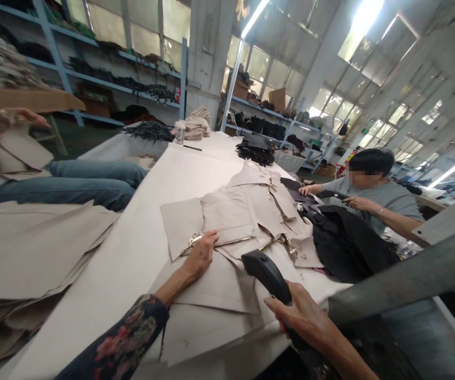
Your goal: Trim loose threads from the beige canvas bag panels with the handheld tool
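Observation:
Beige fabric pieces [227, 211] with metal zippers lie overlapping on the white table [132, 232]. My left hand [201, 256] rests on one piece beside a zipper [233, 241] and its gold-coloured hardware [193, 240]; its fingers are close together, and whether they pinch the cloth is hidden. My right hand [301, 314] is wrapped round a black curved handheld tool [269, 272], its head raised just over the near beige pieces. More gold-coloured hardware [293, 249] sits on the pieces to the right.
Across the table at right, a person [370, 190] handles dark pieces by a black fabric pile [346, 237]. Another person's legs [93, 184] are at left, near stacked beige cloth [33, 253]. A grey metal beam [405, 269] crosses the right side. Black pieces [256, 148] lie farther back.

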A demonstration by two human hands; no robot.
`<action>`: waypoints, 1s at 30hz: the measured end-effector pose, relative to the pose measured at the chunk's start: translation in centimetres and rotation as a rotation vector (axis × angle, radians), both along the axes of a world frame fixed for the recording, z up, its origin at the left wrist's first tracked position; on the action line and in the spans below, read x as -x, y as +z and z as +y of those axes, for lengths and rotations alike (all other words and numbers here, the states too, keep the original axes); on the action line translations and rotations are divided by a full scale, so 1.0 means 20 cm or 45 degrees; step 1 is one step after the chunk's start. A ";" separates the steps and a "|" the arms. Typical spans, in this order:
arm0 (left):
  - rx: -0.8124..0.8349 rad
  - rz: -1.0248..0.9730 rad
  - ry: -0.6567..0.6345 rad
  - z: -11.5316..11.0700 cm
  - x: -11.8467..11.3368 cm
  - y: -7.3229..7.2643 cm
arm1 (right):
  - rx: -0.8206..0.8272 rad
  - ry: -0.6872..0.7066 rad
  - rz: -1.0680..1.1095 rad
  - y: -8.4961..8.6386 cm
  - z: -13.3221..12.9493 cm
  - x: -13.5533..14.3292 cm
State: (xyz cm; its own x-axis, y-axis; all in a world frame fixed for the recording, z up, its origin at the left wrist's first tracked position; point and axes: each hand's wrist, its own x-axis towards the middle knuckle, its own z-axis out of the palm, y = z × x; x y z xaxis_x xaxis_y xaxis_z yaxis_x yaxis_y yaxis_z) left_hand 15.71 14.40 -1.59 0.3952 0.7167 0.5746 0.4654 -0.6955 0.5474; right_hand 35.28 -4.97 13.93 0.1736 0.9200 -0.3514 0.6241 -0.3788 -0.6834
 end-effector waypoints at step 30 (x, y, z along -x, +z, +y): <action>-0.064 0.457 0.167 -0.08 0.14 0.17 | 0.016 -0.086 -0.138 0.16 0.17 -0.01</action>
